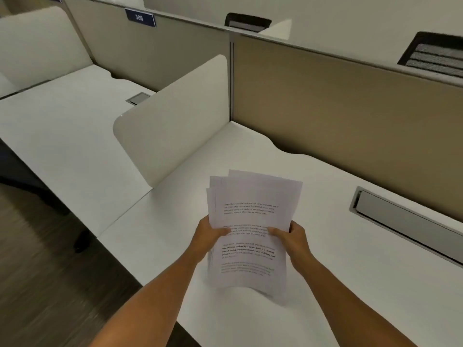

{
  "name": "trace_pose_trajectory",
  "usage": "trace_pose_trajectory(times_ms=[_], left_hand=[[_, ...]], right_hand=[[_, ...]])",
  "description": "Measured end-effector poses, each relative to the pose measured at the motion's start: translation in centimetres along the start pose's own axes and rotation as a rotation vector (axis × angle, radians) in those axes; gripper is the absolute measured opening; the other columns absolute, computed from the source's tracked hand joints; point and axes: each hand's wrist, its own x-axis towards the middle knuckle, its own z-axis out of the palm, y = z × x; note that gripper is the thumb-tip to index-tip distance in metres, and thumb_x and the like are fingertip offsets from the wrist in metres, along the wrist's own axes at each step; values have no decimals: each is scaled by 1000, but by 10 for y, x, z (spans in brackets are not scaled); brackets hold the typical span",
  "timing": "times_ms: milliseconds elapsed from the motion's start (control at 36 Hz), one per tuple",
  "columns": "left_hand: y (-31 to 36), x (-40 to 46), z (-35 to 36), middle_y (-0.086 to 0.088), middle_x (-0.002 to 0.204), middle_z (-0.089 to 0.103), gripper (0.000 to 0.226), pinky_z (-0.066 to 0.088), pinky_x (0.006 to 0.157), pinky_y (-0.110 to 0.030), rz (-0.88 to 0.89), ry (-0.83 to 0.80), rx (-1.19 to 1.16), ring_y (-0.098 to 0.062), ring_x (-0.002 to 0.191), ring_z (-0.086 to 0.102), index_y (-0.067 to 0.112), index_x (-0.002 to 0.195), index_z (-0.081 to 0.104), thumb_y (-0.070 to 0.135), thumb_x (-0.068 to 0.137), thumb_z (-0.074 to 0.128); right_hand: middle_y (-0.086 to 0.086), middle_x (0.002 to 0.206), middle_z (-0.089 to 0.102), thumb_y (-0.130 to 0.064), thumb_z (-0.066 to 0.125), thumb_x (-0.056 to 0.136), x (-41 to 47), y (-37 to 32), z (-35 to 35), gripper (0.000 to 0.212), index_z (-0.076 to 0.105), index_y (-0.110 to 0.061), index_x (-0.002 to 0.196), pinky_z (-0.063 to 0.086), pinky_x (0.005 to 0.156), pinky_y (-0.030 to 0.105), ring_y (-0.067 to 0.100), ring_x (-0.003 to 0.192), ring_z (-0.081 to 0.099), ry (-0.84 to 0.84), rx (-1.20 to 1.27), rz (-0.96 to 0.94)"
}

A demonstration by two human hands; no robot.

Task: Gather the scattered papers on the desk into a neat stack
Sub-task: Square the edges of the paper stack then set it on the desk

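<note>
Several white printed papers (253,196) form a loose bundle held above the white desk (325,259). Their top edges are fanned and uneven, with corners sticking out at the upper left. My left hand (209,232) grips the bundle's left edge, thumb on the top sheet. My right hand (292,237) grips the right edge the same way. The lower end of the bundle is blurred and hangs near the desk surface. No loose sheets lie elsewhere on the desk in view.
A rounded white side divider (172,121) stands to the left of the desk. A tan back partition (350,108) runs behind it. A metal cable hatch (400,219) is set in the desk at right. A neighbouring desk (62,126) lies left, dark floor below.
</note>
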Motion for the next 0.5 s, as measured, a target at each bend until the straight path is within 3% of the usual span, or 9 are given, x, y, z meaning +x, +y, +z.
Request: trace_pose_trajectory(times_ms=[83, 167, 250, 389, 500], left_hand=[[8, -13, 29, -3, 114, 74, 46, 60, 85, -47, 50, -51, 34, -23, 100, 73, 20, 123, 63, 12, 81, 78], [11, -26, 60, -5, 116, 73, 43, 61, 86, -45, 97, -85, 66, -22, 100, 73, 20, 122, 64, 16, 81, 77], [15, -37, 89, -5, 114, 73, 49, 60, 86, -50, 135, -97, 95, -25, 101, 72, 17, 121, 65, 23, 75, 78], [24, -44, 133, -6, 114, 73, 43, 59, 89, -47, 185, -134, 126, -26, 104, 70, 13, 121, 65, 14, 81, 78], [29, -48, 159, -1, 109, 75, 37, 61, 85, -39, 179, -187, 155, -22, 99, 72, 18, 115, 68, 15, 80, 79]], right_hand=[[-4, 93, 80, -21, 83, 74, -23, -4, -36, 32, 73, -23, 103, 63, 61, 31, 16, 78, 79, 55, -58, -82], [-4, 84, 80, -29, 80, 69, -44, -3, -71, 25, 75, -28, 92, 65, 66, 40, 18, 74, 78, 126, -136, -146], [-5, 81, 78, -26, 80, 73, -62, -4, -105, 14, 75, -31, 85, 66, 68, 40, 18, 72, 76, 229, -199, -205], [-2, 87, 78, -22, 81, 80, -86, -4, -157, 14, 74, -33, 84, 65, 69, 39, 21, 78, 75, 267, -231, -299], [-1, 95, 79, -16, 81, 81, -101, 3, -190, 19, 74, -25, 97, 65, 72, 37, 21, 85, 76, 262, -175, -279]])
